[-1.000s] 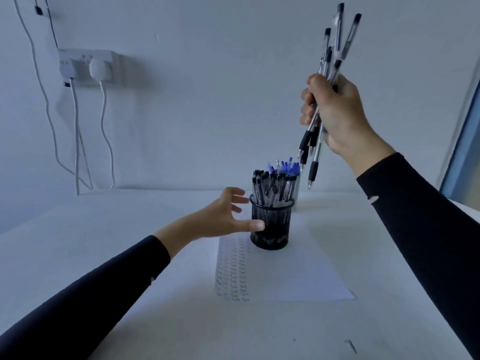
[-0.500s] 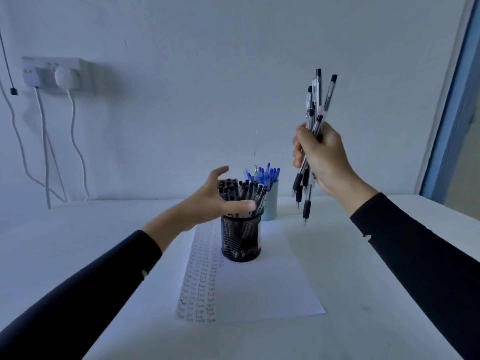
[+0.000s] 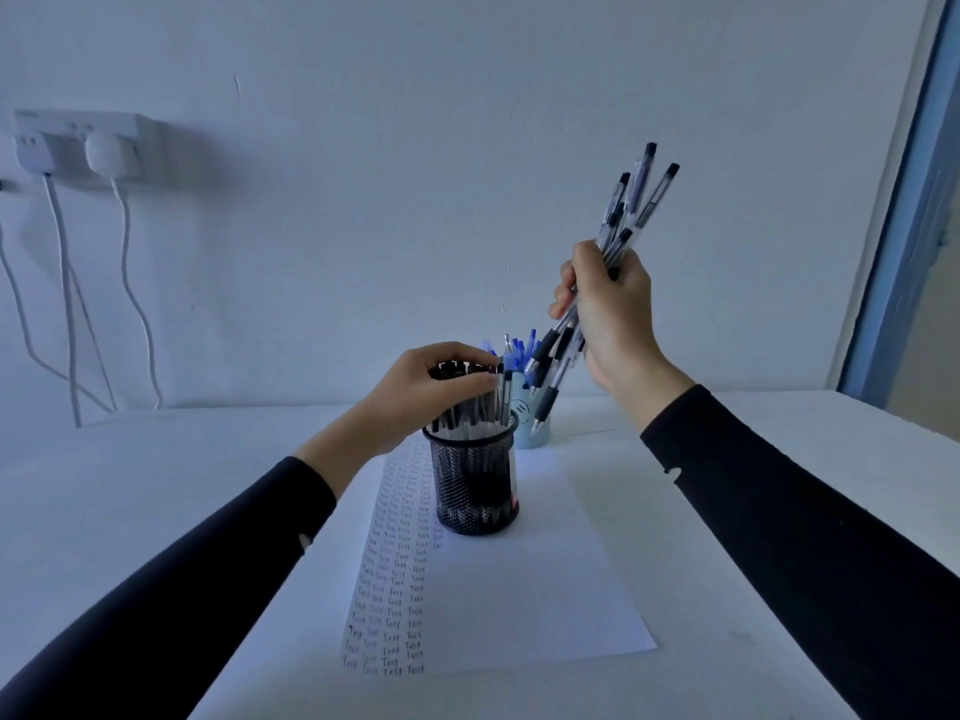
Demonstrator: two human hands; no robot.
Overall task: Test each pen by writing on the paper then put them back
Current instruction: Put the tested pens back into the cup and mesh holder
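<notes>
Since the earlier frame the left hand [image 3: 431, 387] has closed over the black pens [image 3: 475, 413] standing in the mesh pen cup [image 3: 475, 491] on the written paper [image 3: 545, 589]. Right hand [image 3: 613, 314] grips a tilted bundle of pens [image 3: 631, 200] above the pale blue cup [image 3: 530, 431] just behind; wall socket [image 3: 78, 142] far left.

The white table [image 3: 156, 459] carries a sheet of paper [image 3: 545, 589] and a pale cup [image 3: 530, 439] behind it.
</notes>
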